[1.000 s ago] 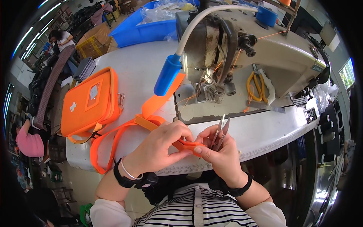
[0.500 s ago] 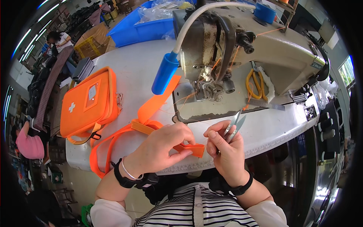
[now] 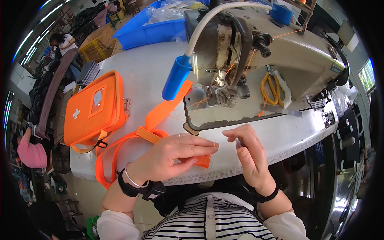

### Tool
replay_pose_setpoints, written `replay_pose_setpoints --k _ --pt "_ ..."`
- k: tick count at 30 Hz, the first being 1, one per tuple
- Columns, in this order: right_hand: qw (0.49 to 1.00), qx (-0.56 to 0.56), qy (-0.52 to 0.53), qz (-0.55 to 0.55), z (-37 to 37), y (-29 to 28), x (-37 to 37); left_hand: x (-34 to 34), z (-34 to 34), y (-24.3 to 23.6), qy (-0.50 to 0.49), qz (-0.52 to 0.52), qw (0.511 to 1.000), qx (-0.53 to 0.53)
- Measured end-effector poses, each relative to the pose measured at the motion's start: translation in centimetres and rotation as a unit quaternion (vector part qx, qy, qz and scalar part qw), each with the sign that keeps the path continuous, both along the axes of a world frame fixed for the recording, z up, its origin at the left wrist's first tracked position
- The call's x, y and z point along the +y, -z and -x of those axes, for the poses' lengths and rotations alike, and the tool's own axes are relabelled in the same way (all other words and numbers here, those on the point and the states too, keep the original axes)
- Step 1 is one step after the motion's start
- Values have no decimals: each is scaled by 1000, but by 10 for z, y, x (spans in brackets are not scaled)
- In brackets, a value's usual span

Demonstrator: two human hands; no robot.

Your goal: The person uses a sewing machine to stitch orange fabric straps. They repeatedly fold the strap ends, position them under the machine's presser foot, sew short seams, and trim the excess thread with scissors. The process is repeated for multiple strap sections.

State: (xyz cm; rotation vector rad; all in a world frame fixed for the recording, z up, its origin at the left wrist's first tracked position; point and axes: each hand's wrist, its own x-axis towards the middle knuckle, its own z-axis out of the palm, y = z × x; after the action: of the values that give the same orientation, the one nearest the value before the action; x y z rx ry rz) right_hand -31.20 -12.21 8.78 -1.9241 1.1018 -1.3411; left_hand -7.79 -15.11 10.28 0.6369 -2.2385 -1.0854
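My left hand (image 3: 170, 158) pinches the end of an orange webbing strap (image 3: 204, 161) above the table's front edge. The strap's other loops lie to the left, and a wide orange piece (image 3: 166, 110) stretches toward the sewing machine. To the right, my right hand (image 3: 253, 158) keeps small metal thread snips (image 3: 239, 142) tucked inside its curled fingers. Only a bit of the snips shows; the blades are hidden. A gap separates the right fingertips from the left hand. A fine loose thread seems to stand at the left fingertips.
An industrial sewing machine (image 3: 308, 60) with orange thread stands behind my hands. Yellow-handled scissors (image 3: 272, 88) rest on its bed. An orange pouch with a white cross (image 3: 94, 110) is at left, a blue bin (image 3: 152, 32) behind. A blue-tipped flexible tube (image 3: 177, 78) hangs over the table.
The snips have turned into my right hand, their blades no longer showing. My right fingers have straightened somewhat. My left fingers have flattened over the strap end.
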Motion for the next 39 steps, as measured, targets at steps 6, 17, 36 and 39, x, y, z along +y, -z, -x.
replay_pose_setpoints --k 6,17,36,39 --pt "981 88 -56 -164 5 -5 12 4 -1 -12 -19 -69 997 32" --pt "975 60 -90 -193 -1 -5 7 3 -1 -12 1 -63 998 22" --pt "965 3 -79 -250 1 -4 5 3 -2 -6 21 -49 998 -24" --pt "974 42 39 -217 23 -3 -6 3 -1 -9 9 -92 995 -38"
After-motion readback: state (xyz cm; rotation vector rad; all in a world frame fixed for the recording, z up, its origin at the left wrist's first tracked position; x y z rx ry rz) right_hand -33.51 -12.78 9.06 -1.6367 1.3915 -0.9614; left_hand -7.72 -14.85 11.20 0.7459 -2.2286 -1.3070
